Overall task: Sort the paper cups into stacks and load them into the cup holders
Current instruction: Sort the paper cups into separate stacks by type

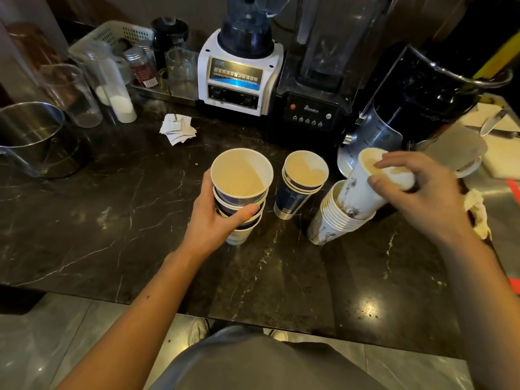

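My left hand grips a stack of wide blue-and-white paper cups standing on the dark marble counter. To its right stands a second, narrower stack of dark blue cups, untouched. Further right is a leaning stack of white printed cups. My right hand holds one white printed cup by its rim, its base sitting tilted inside the top of that white stack. No cup holder is identifiable in view.
Two blenders and a black grinder line the back. A steel pot, clear glasses and a white basket stand at left. Paper slips lie behind the cups. A knife rests on a board at right.
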The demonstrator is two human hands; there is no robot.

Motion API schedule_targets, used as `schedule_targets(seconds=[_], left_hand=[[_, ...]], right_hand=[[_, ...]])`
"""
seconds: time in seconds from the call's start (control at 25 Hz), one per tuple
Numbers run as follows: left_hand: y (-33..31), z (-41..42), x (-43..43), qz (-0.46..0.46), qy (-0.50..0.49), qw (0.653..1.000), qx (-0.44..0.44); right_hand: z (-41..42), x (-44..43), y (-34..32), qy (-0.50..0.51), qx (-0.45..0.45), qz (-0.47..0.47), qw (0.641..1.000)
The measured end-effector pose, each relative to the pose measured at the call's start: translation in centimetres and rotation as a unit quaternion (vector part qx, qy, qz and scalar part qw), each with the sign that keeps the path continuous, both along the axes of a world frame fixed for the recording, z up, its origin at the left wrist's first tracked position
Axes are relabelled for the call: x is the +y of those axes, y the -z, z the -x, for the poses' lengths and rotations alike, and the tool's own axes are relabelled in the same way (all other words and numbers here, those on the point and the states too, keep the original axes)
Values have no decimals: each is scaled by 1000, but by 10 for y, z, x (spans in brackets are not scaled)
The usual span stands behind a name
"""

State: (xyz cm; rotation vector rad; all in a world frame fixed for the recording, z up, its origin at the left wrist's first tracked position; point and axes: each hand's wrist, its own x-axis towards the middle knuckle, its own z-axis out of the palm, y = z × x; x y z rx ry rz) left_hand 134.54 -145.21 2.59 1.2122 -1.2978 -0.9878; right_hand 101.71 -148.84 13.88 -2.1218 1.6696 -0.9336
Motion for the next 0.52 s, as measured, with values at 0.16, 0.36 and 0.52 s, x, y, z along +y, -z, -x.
schedule_targets(seconds=[0.16,0.36,0.52], left_hand=[[2,0,-1,-8,-4,1000,-2],[2,0,-1,-9,-7,1000,-7],[4,0,-2,18,-5,1000,1]], right_hand=[[-7,4,45,-21,132,-135,982],[-43,8,33,-54,66,-106,991],[-120,9,10,-257,19,-19,966]])
